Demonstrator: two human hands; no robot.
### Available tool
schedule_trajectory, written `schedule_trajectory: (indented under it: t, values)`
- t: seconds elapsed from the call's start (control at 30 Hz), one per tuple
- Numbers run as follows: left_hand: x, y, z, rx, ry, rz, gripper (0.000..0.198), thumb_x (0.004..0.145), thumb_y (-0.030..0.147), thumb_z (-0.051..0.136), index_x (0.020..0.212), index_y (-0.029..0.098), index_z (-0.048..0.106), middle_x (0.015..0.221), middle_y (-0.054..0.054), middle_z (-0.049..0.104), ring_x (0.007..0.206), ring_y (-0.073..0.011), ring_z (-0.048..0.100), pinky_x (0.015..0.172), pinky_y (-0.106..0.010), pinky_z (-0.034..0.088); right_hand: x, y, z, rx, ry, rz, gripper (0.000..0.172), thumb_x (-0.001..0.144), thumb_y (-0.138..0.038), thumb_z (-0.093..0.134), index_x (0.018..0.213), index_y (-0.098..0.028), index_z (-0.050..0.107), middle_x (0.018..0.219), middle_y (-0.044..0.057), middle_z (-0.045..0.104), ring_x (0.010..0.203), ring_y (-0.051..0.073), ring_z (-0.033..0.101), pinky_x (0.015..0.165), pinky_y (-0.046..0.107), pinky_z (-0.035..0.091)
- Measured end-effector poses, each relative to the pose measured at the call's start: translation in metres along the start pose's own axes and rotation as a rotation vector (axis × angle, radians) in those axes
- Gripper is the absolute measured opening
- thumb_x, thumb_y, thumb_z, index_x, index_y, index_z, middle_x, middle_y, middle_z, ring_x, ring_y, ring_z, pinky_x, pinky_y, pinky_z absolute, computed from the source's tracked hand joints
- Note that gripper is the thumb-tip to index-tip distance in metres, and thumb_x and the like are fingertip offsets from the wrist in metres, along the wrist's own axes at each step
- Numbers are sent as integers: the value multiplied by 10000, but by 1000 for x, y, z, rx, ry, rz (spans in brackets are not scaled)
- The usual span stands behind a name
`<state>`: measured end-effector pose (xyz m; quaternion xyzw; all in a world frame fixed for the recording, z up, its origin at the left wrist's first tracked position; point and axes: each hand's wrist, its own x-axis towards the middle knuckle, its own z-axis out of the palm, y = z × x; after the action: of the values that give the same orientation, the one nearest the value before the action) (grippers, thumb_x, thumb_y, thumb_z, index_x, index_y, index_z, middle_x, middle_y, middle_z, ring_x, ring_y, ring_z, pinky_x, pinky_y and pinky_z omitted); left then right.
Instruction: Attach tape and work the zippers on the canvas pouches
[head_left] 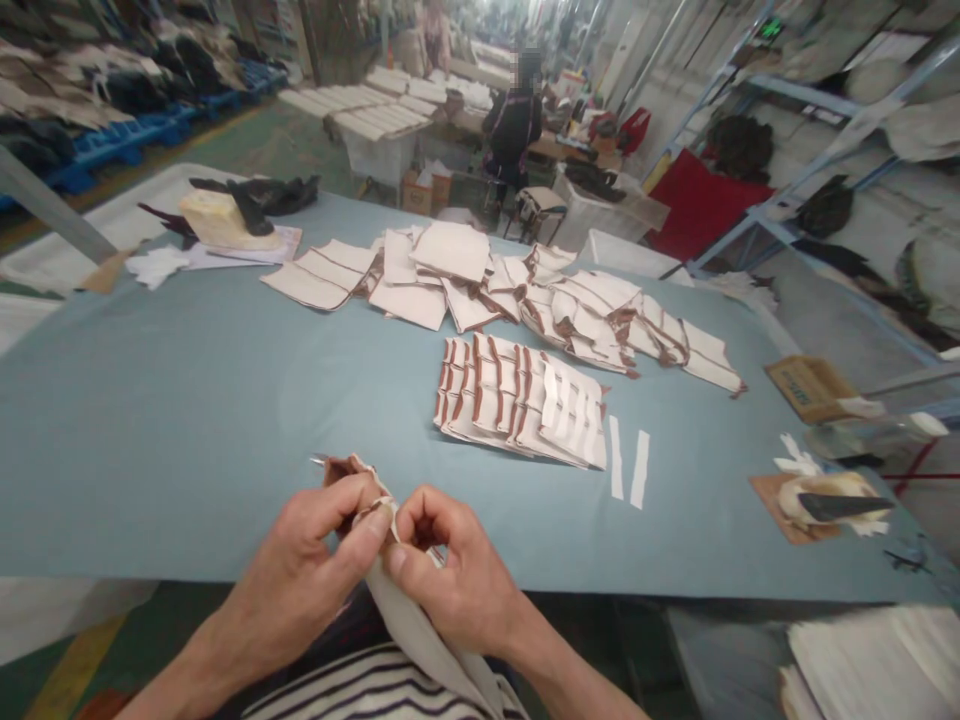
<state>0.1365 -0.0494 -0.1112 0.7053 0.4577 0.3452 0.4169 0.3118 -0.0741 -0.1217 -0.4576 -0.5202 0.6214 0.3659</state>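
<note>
Both my hands pinch one cream fabric piece with brown trim (358,478) at the near edge of the blue-grey table (187,420). My left hand (300,570) grips its top with thumb and fingers closed. My right hand (442,570) is curled shut on the same piece, thumb against thumb. The cloth hangs down toward my striped lap. A thin metal tip pokes out left of the piece. Beyond my hands lies a fanned row of similar trimmed pieces (517,400), and two white strips (628,465) lie beside it.
Heaps of cream pieces (525,290) spread across the table's far half. A pale block and dark cloth (225,215) sit far left. A small tray with a tool (825,500) lies at the right. A person (514,125) sits beyond the table; shelving stands right.
</note>
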Motion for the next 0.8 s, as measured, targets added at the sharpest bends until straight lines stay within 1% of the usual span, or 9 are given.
schedule_trajectory:
  t: [0.07, 0.17, 0.23, 0.3, 0.43, 0.53, 0.67, 0.73, 0.8]
  values:
    - [4, 0, 5, -7, 34, 21, 336, 973, 277, 516, 641, 229, 497, 585, 72, 472, 511, -106, 437, 481, -206, 368, 4, -3, -2, 19, -15, 8, 203, 819, -354, 632, 769, -249, 465, 682, -75, 434, 630, 110, 405, 611, 253, 381]
    - [12, -2, 8, -60, 42, 31, 322, 959, 261, 515, 641, 232, 477, 585, 74, 464, 514, -106, 424, 482, -205, 366, 9, -6, -4, -99, 18, -50, 175, 827, -309, 596, 763, -254, 442, 662, -71, 452, 623, 116, 424, 604, 249, 379]
    - [17, -5, 6, -111, -4, 32, 316, 968, 256, 509, 653, 230, 492, 597, 69, 491, 531, -109, 444, 501, -206, 385, 12, -8, -6, -193, 47, -104, 179, 857, -296, 572, 762, -258, 425, 651, -67, 471, 608, 117, 432, 588, 248, 365]
    - [22, -8, 0, -134, -67, 38, 328, 991, 248, 518, 664, 221, 518, 624, 58, 534, 572, -114, 486, 544, -209, 412, 15, -10, -10, -220, 45, -139, 174, 860, -287, 556, 761, -261, 416, 640, -69, 475, 584, 114, 430, 569, 242, 361]
    - [35, -12, -16, -93, -178, 94, 292, 1014, 215, 589, 734, 198, 669, 694, 50, 634, 639, -107, 551, 624, -200, 439, 25, -9, -22, -227, 62, -183, 135, 813, -246, 560, 759, -261, 436, 647, -70, 505, 576, 109, 469, 582, 232, 410]
    - [46, -12, -22, -40, -222, 102, 241, 1001, 208, 624, 797, 200, 752, 697, 60, 687, 622, -93, 584, 623, -183, 441, 31, -5, -31, -262, 88, -216, 126, 812, -223, 579, 767, -256, 466, 665, -66, 546, 587, 110, 515, 602, 232, 439]
    - [53, -14, -20, -23, -233, 48, 276, 1029, 234, 594, 828, 198, 779, 700, 53, 722, 603, -92, 631, 587, -165, 453, 36, 3, -39, -361, 129, -262, 150, 859, -232, 641, 785, -247, 511, 699, -55, 591, 617, 117, 567, 634, 242, 469]
    - [53, -16, -18, -27, -252, 36, 277, 1048, 241, 576, 874, 198, 788, 746, 41, 755, 632, -99, 666, 601, -164, 470, 36, 8, -45, -442, 157, -299, 171, 875, -238, 676, 799, -246, 523, 713, -49, 607, 634, 126, 591, 646, 252, 477]
    - [53, -18, -15, -6, -269, 44, 269, 1062, 235, 565, 919, 200, 790, 783, 30, 777, 660, -106, 688, 632, -173, 480, 35, 9, -53, -533, 213, -368, 196, 884, -264, 717, 833, -252, 528, 728, -43, 623, 648, 141, 608, 647, 268, 481]
